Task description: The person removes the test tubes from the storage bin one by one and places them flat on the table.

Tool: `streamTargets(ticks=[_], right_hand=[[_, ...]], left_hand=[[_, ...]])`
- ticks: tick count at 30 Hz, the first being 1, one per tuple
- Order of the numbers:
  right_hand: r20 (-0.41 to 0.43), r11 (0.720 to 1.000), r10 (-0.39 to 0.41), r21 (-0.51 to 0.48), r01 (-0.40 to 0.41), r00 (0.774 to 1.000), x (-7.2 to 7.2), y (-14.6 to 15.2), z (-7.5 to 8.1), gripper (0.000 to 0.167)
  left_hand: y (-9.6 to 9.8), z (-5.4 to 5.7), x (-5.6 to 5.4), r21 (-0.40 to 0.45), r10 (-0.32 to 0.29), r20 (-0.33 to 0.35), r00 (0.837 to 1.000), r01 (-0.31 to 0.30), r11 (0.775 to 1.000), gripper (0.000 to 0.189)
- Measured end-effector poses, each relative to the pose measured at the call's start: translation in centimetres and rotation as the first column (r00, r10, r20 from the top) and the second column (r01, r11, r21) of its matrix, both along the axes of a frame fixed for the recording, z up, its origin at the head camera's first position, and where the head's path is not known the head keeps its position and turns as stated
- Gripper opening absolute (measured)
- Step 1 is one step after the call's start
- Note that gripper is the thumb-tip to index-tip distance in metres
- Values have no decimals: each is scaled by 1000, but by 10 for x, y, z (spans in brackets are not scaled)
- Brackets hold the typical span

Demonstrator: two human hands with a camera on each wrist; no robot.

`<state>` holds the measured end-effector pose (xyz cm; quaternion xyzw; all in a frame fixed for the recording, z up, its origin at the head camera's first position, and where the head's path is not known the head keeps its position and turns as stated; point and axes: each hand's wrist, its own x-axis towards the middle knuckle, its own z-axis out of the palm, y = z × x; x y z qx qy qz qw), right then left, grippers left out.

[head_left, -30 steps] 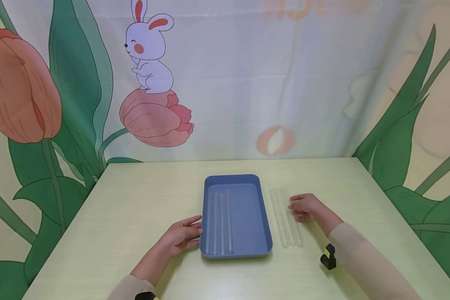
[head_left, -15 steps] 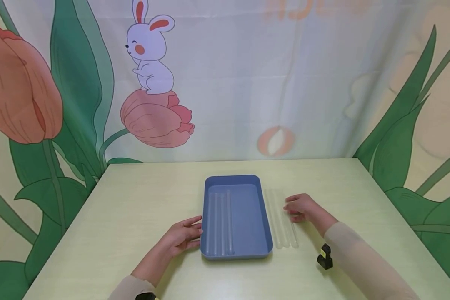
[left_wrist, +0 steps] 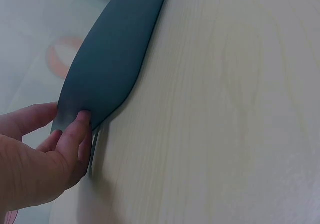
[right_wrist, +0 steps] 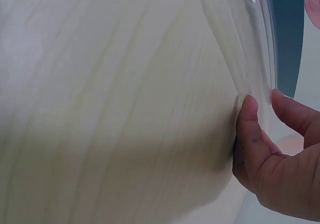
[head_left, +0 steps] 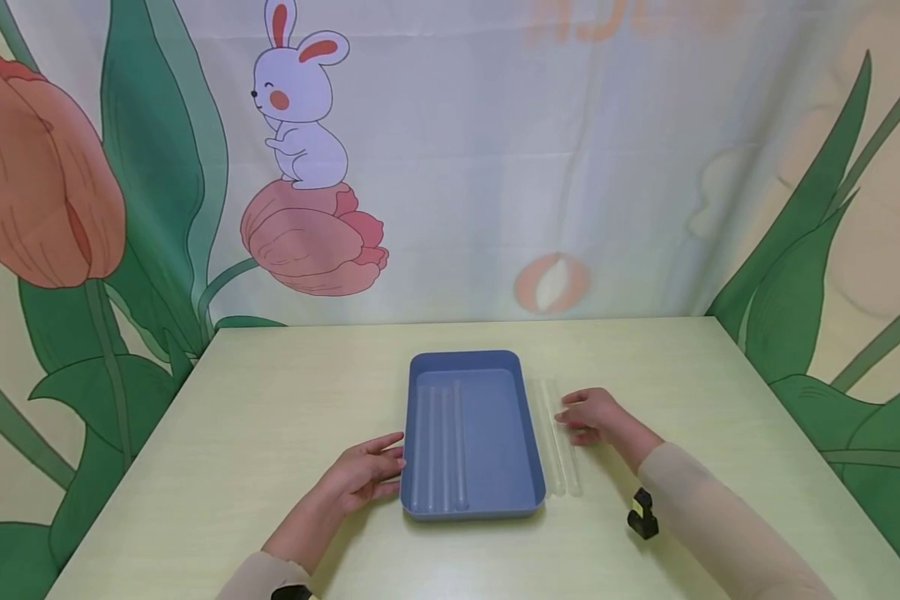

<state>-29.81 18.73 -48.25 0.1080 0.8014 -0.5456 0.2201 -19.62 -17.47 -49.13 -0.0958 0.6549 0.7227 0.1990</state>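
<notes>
A blue rectangular tray lies on the table, with several clear tubes side by side in its left half. My left hand rests its extended fingers against the tray's left wall; in the left wrist view the fingertips touch that wall. Just right of the tray lie loose clear tubes, rounded at the near end like test tubes. With its fingertips, my right hand touches the outer side of these tubes, which also show in the right wrist view. Transparency hides their exact number.
The pale wood-grain table extends around the tray on all sides. Behind it hangs a printed curtain with a rabbit and tulips. A black wrist device sits on my right sleeve.
My right hand has moved left, and the loose tubes have slid left with it, close to the tray's right wall. The left hand and tray have stayed in place.
</notes>
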Motion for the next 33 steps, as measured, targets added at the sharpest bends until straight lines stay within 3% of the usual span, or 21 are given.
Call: streamTargets(ticks=[24,33], right_hand=[[-29,999,12,35,-11,1000,1,-7,-1,52],[-3,993,88,74,-87,996,-2,-3,5,55]], left_hand=[[1,1,-1,-18,-9,-1,1000,9,1000,62],[2,0,-1,-19,9,5,1000,-8,1000,61]])
